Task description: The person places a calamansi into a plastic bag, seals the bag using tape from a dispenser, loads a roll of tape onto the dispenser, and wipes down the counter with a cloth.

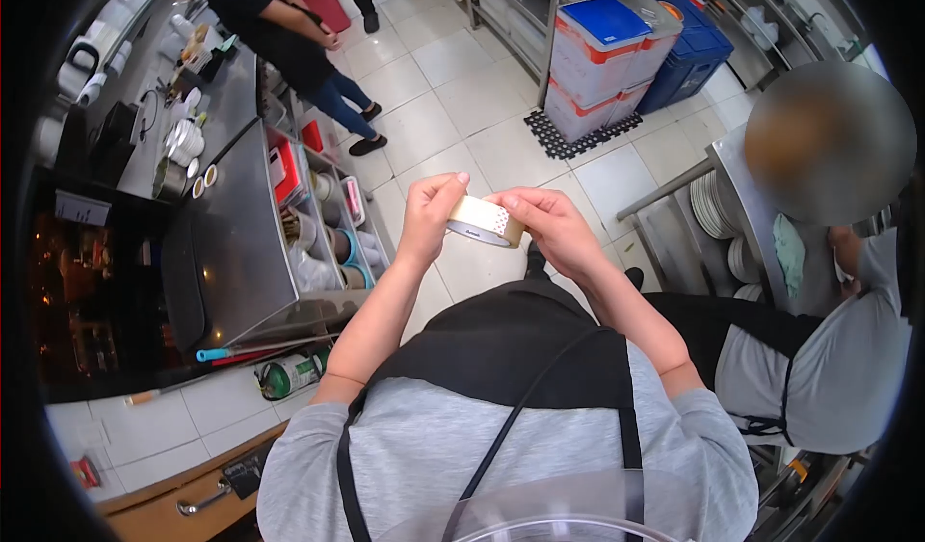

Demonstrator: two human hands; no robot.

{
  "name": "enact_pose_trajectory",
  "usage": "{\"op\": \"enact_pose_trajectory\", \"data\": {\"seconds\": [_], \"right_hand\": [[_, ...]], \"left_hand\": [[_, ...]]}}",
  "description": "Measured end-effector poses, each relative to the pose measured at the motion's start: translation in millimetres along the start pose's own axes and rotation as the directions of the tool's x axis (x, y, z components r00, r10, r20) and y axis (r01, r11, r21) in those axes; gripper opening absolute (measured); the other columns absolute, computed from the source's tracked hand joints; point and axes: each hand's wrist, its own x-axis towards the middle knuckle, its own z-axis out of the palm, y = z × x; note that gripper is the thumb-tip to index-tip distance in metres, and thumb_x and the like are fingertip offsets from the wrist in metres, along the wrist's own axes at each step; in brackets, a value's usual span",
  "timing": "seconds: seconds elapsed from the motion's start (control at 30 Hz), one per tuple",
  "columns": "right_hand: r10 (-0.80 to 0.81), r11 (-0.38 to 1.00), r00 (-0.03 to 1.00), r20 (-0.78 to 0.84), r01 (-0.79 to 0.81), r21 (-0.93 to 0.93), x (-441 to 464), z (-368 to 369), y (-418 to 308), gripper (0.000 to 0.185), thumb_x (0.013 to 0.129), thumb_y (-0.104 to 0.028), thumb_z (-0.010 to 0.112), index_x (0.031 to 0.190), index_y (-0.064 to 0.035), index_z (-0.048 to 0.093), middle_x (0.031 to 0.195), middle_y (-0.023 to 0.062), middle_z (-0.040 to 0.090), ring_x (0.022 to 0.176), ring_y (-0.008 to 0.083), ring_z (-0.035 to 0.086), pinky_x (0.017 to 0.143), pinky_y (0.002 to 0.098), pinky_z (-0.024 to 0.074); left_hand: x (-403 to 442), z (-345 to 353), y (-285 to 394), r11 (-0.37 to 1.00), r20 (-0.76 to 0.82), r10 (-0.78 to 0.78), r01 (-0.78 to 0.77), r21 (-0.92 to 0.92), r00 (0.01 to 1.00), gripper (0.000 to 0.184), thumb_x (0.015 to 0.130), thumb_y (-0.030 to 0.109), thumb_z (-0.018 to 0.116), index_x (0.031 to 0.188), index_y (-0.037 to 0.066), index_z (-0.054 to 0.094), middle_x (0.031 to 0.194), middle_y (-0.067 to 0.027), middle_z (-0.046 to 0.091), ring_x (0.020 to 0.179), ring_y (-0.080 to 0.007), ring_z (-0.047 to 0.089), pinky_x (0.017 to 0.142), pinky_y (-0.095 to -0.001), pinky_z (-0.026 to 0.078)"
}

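A roll of tape (pixel 493 220), pale yellow with small dark dots on part of its band, is held out in front of my chest between both hands. My left hand (pixel 434 216) closes on the roll's left side, its thumb at the top edge. Fingers of my right hand (pixel 545 224) are closed around the opposite side, the thumb lying on the band. Small dark print shows along the lower inner rim. Whether a tape end is lifted, I cannot make out.
Left runs a metal counter (pixel 241 243) with shelves of containers below. Stacked white bins with orange rims (pixel 590 65) stand on a black mat ahead. Close on my right, a person in a grey shirt (pixel 819 369) is at a metal table; another in black (pixel 279 31) stands ahead left.
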Motion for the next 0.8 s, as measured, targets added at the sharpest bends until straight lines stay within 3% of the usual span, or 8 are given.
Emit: {"op": "enact_pose_trajectory", "data": {"seconds": [0.2, 0.27, 0.47, 0.6, 0.63, 0.8], "right_hand": [[-0.038, 0.996, 0.998, 0.046, 0.042, -0.083, 60.8, -66.3, -44.4, 0.024, 0.084, -0.017, 0.052, 0.096, 0.0018, 0.062, 0.086, 0.0048, 0.061, 0.083, 0.0099, 0.053, 0.078, 0.0240, 0.0388], [-0.046, 0.992, 0.996, 0.076, 0.054, -0.114, 83.9, -86.3, -55.6, 0.024, 0.084, -0.016, 0.051, 0.096, 0.0021, 0.061, 0.084, 0.0041, 0.061, 0.081, 0.0095, 0.053, 0.076, 0.0238, 0.0396], [0.002, 0.993, 0.987, 0.160, 0.016, -0.114, 151.9, -129.5, -76.0, 0.023, 0.082, -0.012, 0.052, 0.098, 0.0027, 0.059, 0.084, 0.0032, 0.060, 0.079, 0.0088, 0.052, 0.073, 0.0238, 0.0406], [0.120, 0.992, 0.973, 0.198, -0.108, -0.071, 193.2, -149.9, -76.6, 0.020, 0.080, -0.008, 0.054, 0.096, 0.0021, 0.060, 0.081, 0.0023, 0.058, 0.072, 0.0068, 0.050, 0.066, 0.0214, 0.0399], [0.166, 0.986, 0.966, 0.196, -0.165, -0.018, 202.2, -152.7, -78.7, 0.020, 0.079, -0.007, 0.053, 0.096, 0.0020, 0.060, 0.079, 0.0016, 0.057, 0.068, 0.0061, 0.048, 0.063, 0.0200, 0.0385], [0.159, 0.986, 0.963, 0.218, -0.167, 0.019, 277.3, -167.6, -73.8, 0.019, 0.078, -0.005, 0.052, 0.094, 0.0021, 0.060, 0.078, 0.0011, 0.056, 0.066, 0.0057, 0.046, 0.062, 0.0197, 0.0379]], "left_hand": [[94.4, 26.3, 11.8, 0.968, 0.021, 0.150, -0.152, 0.200, 0.988, 0.037, 0.082, 0.014, 0.050, 0.048, 0.003, 0.039, 0.048, 0.0049, 0.034, 0.047, -0.0028, 0.029, 0.044, -0.0238, 0.020], [123.7, 30.5, 17.5, 0.914, 0.056, 0.180, -0.188, 0.359, 0.982, 0.037, 0.081, 0.012, 0.051, 0.048, 0.003, 0.035, 0.046, 0.0043, 0.030, 0.045, -0.0034, 0.026, 0.042, -0.0253, 0.018], [192.7, 41.8, 24.8, 0.822, -0.029, 0.290, -0.233, 0.520, 0.957, 0.036, 0.078, 0.007, 0.052, 0.049, 0.001, 0.031, 0.045, 0.0000, 0.027, 0.044, -0.0047, 0.024, 0.041, -0.0272, 0.017], [229.6, 40.5, 18.0, 0.719, 0.000, 0.419, -0.331, 0.611, 0.908, 0.032, 0.074, 0.004, 0.054, 0.049, -0.001, 0.035, 0.043, -0.0066, 0.029, 0.039, -0.0138, 0.029, 0.040, -0.0307, 0.021], [239.1, 37.2, 17.8, 0.697, 0.008, 0.402, -0.312, 0.646, 0.916, 0.025, 0.070, 0.005, 0.056, 0.049, 0.000, 0.043, 0.044, -0.0118, 0.038, 0.038, -0.0235, 0.039, 0.040, -0.0326, 0.030], [299.7, 8.8, -4.8, 0.702, -0.086, 0.442, -0.284, 0.653, 0.893, 0.025, 0.070, 0.004, 0.057, 0.049, -0.001, 0.043, 0.043, -0.0112, 0.038, 0.038, -0.0234, 0.038, 0.040, -0.0325, 0.029]]}}
